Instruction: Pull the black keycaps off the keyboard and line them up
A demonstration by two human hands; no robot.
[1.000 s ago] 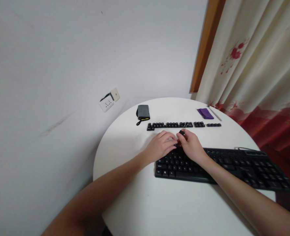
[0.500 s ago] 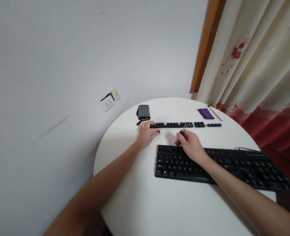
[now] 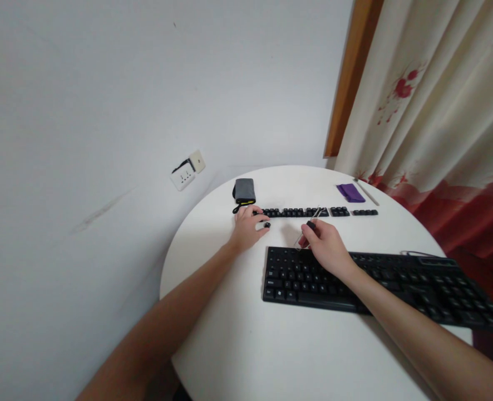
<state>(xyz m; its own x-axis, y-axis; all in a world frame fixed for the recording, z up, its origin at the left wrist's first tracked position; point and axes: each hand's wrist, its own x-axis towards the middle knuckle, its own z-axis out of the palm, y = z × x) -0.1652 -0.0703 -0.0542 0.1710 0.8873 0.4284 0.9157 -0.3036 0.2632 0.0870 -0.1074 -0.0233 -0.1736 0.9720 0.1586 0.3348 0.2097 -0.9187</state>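
Note:
My left hand (image 3: 247,227) rests at the left end of a row of loose black keycaps (image 3: 294,213). A single keycap (image 3: 267,225) sits between its thumb and index finger, just in front of the row. In my right hand (image 3: 324,240) is a wire keycap puller (image 3: 310,225), gripped by its black handle. Its wire loops stick out at both ends, the lower one close to the keyboard's back edge. Below that hand lies the black keyboard (image 3: 309,298), its top left rows bare of caps. My right forearm hides part of its middle.
On the round white table (image 3: 238,334), a grey folded pouch (image 3: 245,190) lies behind my left hand. A purple cloth (image 3: 350,192) and a thin brush (image 3: 367,192) lie at the back right. The wall is on the left, a curtain (image 3: 430,100) on the right.
My left hand has shifted slightly left, and the keycap at its fingertips shows more fully. My right hand holds the keycap puller in nearly the same place.

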